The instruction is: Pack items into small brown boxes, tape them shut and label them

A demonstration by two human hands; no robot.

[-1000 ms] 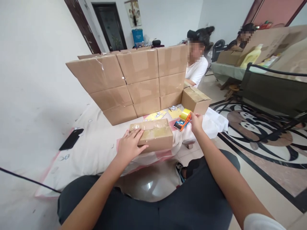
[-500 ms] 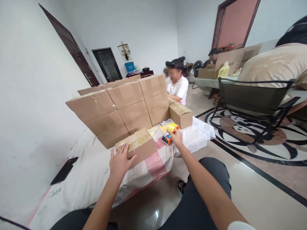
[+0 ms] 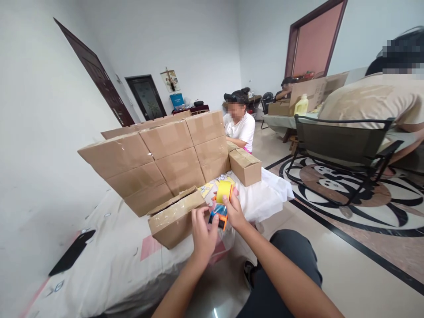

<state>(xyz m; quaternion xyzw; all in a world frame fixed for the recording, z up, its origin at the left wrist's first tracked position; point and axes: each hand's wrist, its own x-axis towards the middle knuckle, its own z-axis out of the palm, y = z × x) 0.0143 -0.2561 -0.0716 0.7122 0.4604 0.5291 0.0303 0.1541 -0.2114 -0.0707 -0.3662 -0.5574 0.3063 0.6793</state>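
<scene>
My right hand (image 3: 234,210) is wrapped round a tape dispenser (image 3: 220,210) with an orange frame, a blue part and a roll of yellow tape (image 3: 225,191). My left hand (image 3: 203,232) has its thumb and fingers at the dispenser's dark lower end; whether it pinches the tape's loose end is too small to tell. Just left of both hands, a cardboard box (image 3: 177,221) sits on the cloth-covered table. A dark gap shows along the box's top, with shiny tape at its left end.
Stacked cardboard boxes (image 3: 175,154) rise behind the near box. Another box (image 3: 245,164) rests on the white sheet (image 3: 271,187) at the right. A person in a white shirt (image 3: 243,128) sits beyond the stack. A folding chair (image 3: 342,137) and another person's back (image 3: 367,104) are farther right.
My left hand has left the box top and come right to the tape dispenser. My right hand has brought the dispenser closer and to the left. The near box now shows a gap along its top.
</scene>
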